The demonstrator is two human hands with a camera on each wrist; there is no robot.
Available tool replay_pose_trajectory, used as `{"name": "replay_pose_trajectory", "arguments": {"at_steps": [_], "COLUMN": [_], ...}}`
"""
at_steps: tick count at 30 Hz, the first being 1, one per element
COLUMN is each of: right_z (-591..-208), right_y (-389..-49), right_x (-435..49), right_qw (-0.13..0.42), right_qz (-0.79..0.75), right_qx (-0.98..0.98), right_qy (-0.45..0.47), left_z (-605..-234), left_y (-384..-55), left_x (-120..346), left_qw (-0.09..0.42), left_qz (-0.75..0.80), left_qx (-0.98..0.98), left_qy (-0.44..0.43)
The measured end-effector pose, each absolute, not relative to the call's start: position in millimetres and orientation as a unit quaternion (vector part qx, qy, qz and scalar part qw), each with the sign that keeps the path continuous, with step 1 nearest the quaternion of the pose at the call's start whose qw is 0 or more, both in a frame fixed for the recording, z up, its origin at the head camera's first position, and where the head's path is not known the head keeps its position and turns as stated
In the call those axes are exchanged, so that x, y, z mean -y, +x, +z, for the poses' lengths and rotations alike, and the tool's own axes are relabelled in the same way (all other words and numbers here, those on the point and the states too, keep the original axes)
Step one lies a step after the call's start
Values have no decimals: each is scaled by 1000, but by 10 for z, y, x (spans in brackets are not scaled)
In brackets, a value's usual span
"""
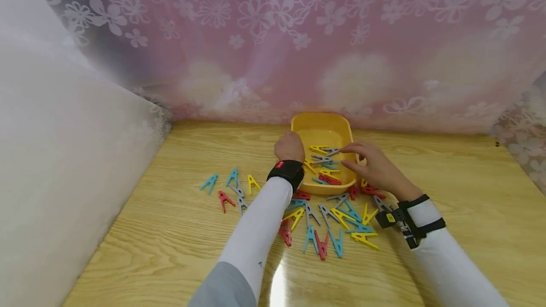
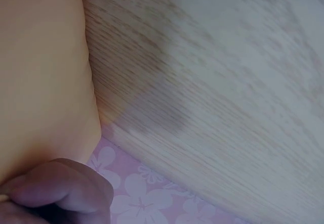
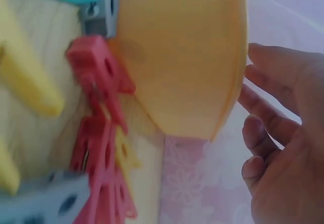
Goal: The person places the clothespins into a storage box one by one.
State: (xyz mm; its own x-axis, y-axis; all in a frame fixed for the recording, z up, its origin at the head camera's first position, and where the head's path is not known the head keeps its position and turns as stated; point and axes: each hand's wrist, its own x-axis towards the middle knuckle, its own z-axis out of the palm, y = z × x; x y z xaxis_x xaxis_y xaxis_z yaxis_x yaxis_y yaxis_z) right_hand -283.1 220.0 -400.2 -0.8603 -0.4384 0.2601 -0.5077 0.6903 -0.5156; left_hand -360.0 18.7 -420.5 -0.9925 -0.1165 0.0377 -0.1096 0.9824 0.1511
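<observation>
A yellow plastic basin (image 1: 326, 189) holds several clothespins in yellow, grey, red and blue. My left hand (image 1: 291, 147) grips its left rim, with the fingers curled; in the left wrist view the curled fingers (image 2: 71, 188) lie against the basin's wall (image 2: 45, 72). Over the right rim reaches my right hand (image 1: 377, 167), thumb and forefinger spread apart. The forefinger's tip is close to a grey clothespin (image 1: 332, 151) in the basin; whether they touch I cannot tell. In the right wrist view nothing shows between the fingers of the right hand (image 3: 283, 143).
Many loose clothespins lie on the wooden table (image 1: 170, 231) before the basin, among them a red one (image 1: 322, 245) and a yellow one (image 1: 364, 239). A few, including a blue clothespin (image 1: 209, 183), lie to the left. A pink floral curtain (image 1: 256, 60) hangs behind.
</observation>
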Motion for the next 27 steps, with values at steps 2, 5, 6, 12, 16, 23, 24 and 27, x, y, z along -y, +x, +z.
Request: {"name": "replay_pose_trajectory", "arguments": {"at_steps": [2, 5, 6, 12, 16, 23, 24, 27], "right_z": [-4009, -4029, -4038, -4086, -4110, -4151, -4157, -4178], "right_y": [-2804, -2769, -2757, -2649, -2542, -2323, -2292, -2200], "right_x": [-2269, -2372, -2405, -2620, -2771, -3027, -3052, -3110], "right_qw": [70, 85, 89, 82, 56, -15, -26, -57], "right_qz": [304, 307, 308, 308, 302, 289, 288, 286], "right_qx": [913, 911, 910, 917, 927, 945, 946, 948], "right_qy": [261, 262, 262, 239, 214, 154, 146, 129], "left_z": [-4199, -4196, -4198, -4202, -4207, -4194, -4188, -4170], "left_y": [-3606, -3613, -3614, -3591, -3576, -3583, -3581, -3575], "left_x": [-193, -198, -200, -212, -214, -188, -186, -183], "left_qw": [25, 22, 20, 24, 29, 23, 21, 17], "left_qz": [-77, -82, -82, -75, -79, -96, -96, -95], "left_qx": [995, 994, 994, 995, 994, 993, 993, 994], "left_qy": [61, 64, 63, 65, 65, 60, 58, 55]}}
